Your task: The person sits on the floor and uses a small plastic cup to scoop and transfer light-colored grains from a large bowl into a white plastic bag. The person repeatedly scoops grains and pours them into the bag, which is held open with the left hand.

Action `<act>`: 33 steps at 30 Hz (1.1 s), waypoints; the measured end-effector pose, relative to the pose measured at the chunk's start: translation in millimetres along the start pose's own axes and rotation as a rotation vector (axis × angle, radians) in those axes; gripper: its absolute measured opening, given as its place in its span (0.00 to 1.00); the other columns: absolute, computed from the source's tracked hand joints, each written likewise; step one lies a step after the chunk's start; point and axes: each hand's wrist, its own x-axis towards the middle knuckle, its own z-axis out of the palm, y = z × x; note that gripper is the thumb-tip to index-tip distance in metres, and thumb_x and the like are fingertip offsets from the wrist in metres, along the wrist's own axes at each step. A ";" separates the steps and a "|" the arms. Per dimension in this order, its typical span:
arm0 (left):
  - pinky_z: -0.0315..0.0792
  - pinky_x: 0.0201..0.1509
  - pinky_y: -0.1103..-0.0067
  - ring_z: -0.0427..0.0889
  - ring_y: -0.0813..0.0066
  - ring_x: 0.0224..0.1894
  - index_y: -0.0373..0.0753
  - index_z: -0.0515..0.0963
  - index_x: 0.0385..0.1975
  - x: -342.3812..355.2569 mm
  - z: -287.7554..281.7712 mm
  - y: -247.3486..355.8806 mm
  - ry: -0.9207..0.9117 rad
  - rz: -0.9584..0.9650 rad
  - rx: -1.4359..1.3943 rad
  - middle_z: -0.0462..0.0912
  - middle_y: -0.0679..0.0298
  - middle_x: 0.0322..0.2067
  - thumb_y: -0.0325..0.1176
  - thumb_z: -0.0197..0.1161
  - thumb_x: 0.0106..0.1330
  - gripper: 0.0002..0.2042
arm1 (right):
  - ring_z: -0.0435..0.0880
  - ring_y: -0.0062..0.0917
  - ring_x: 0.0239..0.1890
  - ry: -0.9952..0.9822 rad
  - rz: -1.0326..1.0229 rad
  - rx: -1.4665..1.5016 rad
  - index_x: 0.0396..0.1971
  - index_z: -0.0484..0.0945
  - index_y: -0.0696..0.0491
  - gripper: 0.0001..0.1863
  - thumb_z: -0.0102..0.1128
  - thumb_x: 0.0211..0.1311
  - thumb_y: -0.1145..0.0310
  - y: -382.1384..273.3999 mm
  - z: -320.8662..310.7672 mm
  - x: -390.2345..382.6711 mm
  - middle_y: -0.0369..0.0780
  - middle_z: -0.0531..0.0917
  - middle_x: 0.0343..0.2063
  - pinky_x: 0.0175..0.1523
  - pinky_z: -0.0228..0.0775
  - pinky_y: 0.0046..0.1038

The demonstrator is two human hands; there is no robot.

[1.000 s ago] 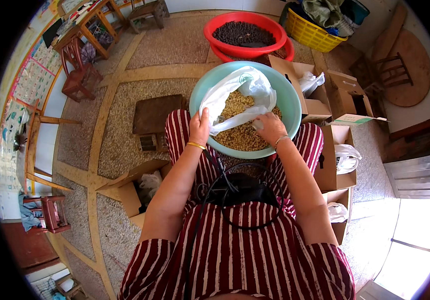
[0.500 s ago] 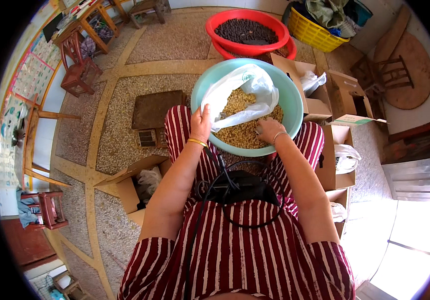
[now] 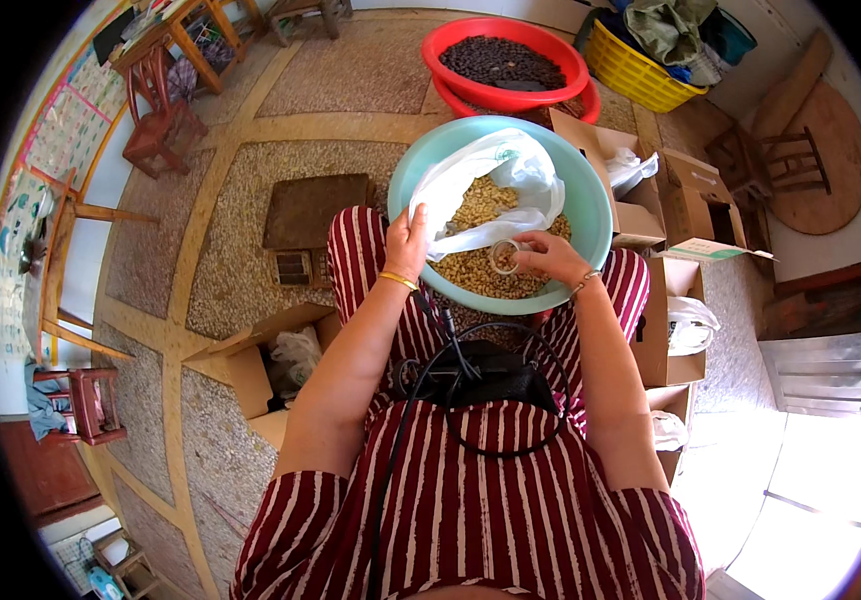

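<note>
A pale green basin (image 3: 590, 200) rests at my knees, holding many small yellowish pieces (image 3: 480, 275) like nuts or kernels. Inside it a white plastic bag (image 3: 460, 190) gapes wide, with more of the same pieces showing in its mouth. My left hand (image 3: 407, 243) is closed on the bag's near left edge, thumb up. Over the loose pieces, my right hand (image 3: 550, 257) grips a small clear cup (image 3: 504, 257) by its right side. The cup's round mouth faces up toward me, and what it contains is too small to make out.
Beyond the basin stand red basins (image 3: 575, 70) with dark pieces, and a yellow basket (image 3: 640, 70). Cardboard boxes with white bags line my right (image 3: 655, 300); another box (image 3: 250, 375) is at my left. A low brown stool (image 3: 315, 210) stands left of my knee. A black cable (image 3: 450, 440) loops over my lap.
My right hand has come up out of the yellowish pieces, and the clear cup now shows in its fingers. My left hand keeps its hold on the bag's edge.
</note>
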 end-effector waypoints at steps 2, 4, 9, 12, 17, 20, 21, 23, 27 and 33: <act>0.65 0.31 0.83 0.68 0.83 0.25 0.32 0.74 0.37 -0.2 -0.7 0.4 -0.011 -0.018 -0.021 0.73 0.68 0.22 0.45 0.48 0.65 0.19 | 0.79 0.20 0.33 0.029 -0.014 0.155 0.48 0.69 0.56 0.28 0.60 0.49 0.56 -7.4 0.6 -6.6 0.38 0.80 0.31 0.36 0.70 0.21; 0.65 0.31 0.83 0.68 0.83 0.25 0.32 0.74 0.37 -0.4 -0.9 2.4 -0.014 -0.021 -0.037 0.73 0.68 0.23 0.45 0.48 0.65 0.19 | 0.79 0.19 0.32 0.047 -0.035 0.285 0.49 0.68 0.56 0.27 0.59 0.51 0.57 -8.4 1.3 -9.2 0.38 0.80 0.30 0.35 0.70 0.20; 0.66 0.33 0.83 0.69 0.82 0.26 0.32 0.74 0.37 1.4 0.5 1.7 -0.008 -0.008 -0.034 0.74 0.67 0.23 0.45 0.48 0.65 0.19 | 0.78 0.19 0.33 0.099 -0.065 0.444 0.50 0.65 0.58 0.27 0.58 0.54 0.59 -22.3 -0.8 -9.6 0.37 0.77 0.32 0.35 0.71 0.20; 0.66 0.32 0.82 0.69 0.80 0.26 0.31 0.74 0.36 2.7 0.7 6.0 -0.002 0.019 0.019 0.74 0.66 0.23 0.45 0.48 0.65 0.19 | 0.77 0.21 0.35 0.297 -0.158 0.256 0.50 0.67 0.56 0.27 0.60 0.51 0.60 -22.9 -1.7 13.9 0.39 0.76 0.34 0.38 0.71 0.23; 0.66 0.31 0.81 0.70 0.79 0.25 0.32 0.74 0.35 4.0 -0.7 -1.6 0.015 0.073 0.039 0.74 0.64 0.22 0.45 0.48 0.65 0.19 | 0.76 0.34 0.37 0.656 -0.410 -0.411 0.46 0.71 0.51 0.27 0.66 0.41 0.64 -57.0 9.9 32.4 0.44 0.74 0.39 0.44 0.69 0.30; 0.66 0.32 0.80 0.70 0.79 0.26 0.32 0.74 0.35 3.7 0.8 -1.5 0.028 0.089 0.026 0.74 0.64 0.22 0.45 0.48 0.65 0.19 | 0.69 0.41 0.45 0.723 -0.512 -0.666 0.42 0.72 0.48 0.25 0.65 0.37 0.68 -72.4 14.4 34.4 0.44 0.71 0.41 0.50 0.65 0.36; 0.66 0.32 0.80 0.70 0.79 0.26 0.32 0.74 0.35 3.3 1.5 -0.5 0.034 0.084 0.029 0.74 0.64 0.22 0.45 0.48 0.65 0.19 | 0.70 0.40 0.45 0.745 -0.549 -0.711 0.42 0.72 0.47 0.25 0.65 0.36 0.68 -73.0 14.9 36.3 0.43 0.71 0.40 0.49 0.65 0.36; 0.66 0.33 0.81 0.70 0.79 0.27 0.32 0.74 0.36 4.8 3.2 -5.9 0.030 0.098 -0.020 0.74 0.65 0.23 0.45 0.48 0.65 0.19 | 0.70 0.39 0.44 0.785 -0.625 -0.802 0.41 0.72 0.46 0.25 0.66 0.35 0.69 -75.1 14.8 40.1 0.43 0.71 0.40 0.48 0.65 0.36; 0.67 0.34 0.82 0.70 0.79 0.27 0.32 0.74 0.36 5.0 4.1 -12.0 0.020 0.085 -0.054 0.74 0.65 0.24 0.46 0.48 0.65 0.19 | 0.70 0.38 0.44 0.801 -0.616 -0.843 0.41 0.72 0.45 0.26 0.67 0.34 0.70 -80.8 12.2 36.6 0.42 0.71 0.40 0.48 0.65 0.36; 0.67 0.34 0.81 0.71 0.79 0.28 0.32 0.74 0.37 4.8 2.1 -7.7 -0.013 0.067 -0.035 0.76 0.64 0.25 0.46 0.48 0.65 0.20 | 0.70 0.36 0.43 0.867 -0.590 -0.685 0.43 0.72 0.47 0.28 0.69 0.34 0.69 -78.2 8.4 27.5 0.42 0.70 0.40 0.48 0.65 0.34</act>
